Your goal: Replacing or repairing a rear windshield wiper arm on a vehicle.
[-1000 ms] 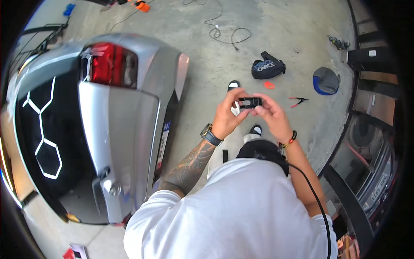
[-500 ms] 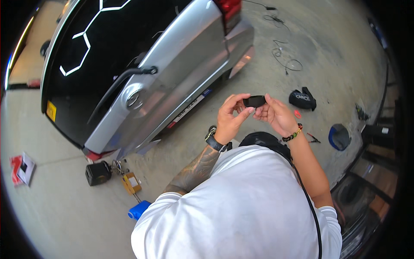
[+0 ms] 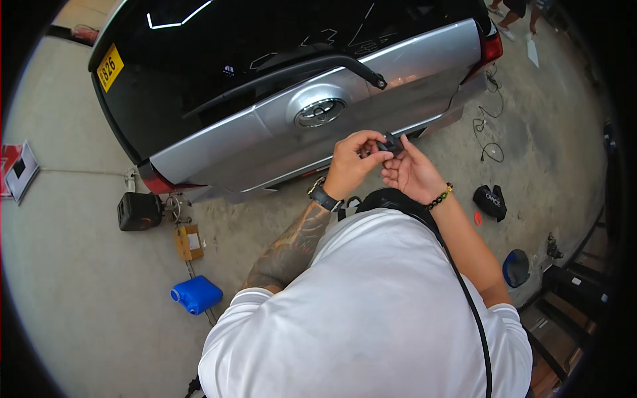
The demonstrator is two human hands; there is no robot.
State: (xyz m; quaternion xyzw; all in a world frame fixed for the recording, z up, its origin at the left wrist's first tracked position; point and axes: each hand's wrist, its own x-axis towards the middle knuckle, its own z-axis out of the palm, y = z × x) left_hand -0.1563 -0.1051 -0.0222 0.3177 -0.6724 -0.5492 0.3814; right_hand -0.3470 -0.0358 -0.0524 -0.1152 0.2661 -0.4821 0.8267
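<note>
A small black plastic piece [image 3: 393, 143] is held up in front of my chest, between both hands. My left hand [image 3: 357, 159] pinches its left side with thumb and fingers. At its right edge, the thumb of my right hand [image 3: 417, 174] presses on it while the other fingers curl loosely below. The piece is tilted, and fingers cover part of it. Just beyond my hands stands the rear of a silver vehicle [image 3: 265, 142], with a dark rear window, a black wiper arm [image 3: 332, 61] and a round chrome emblem [image 3: 320, 113]. Neither hand touches the vehicle.
On the floor at left are a black boxy device [image 3: 141, 211], a small cardboard box [image 3: 189, 243] and a blue jug [image 3: 198, 294]. To the right lie a black cable [image 3: 490, 142], a black pouch [image 3: 490, 201] and a blue-rimmed round item [image 3: 515, 268]. People's legs [image 3: 511, 14] show at upper right.
My view has turned right, so the vehicle's rear now lies across the top. The black piece has been tipped from its broad face to a steeper angle. Both hands stay on it.
</note>
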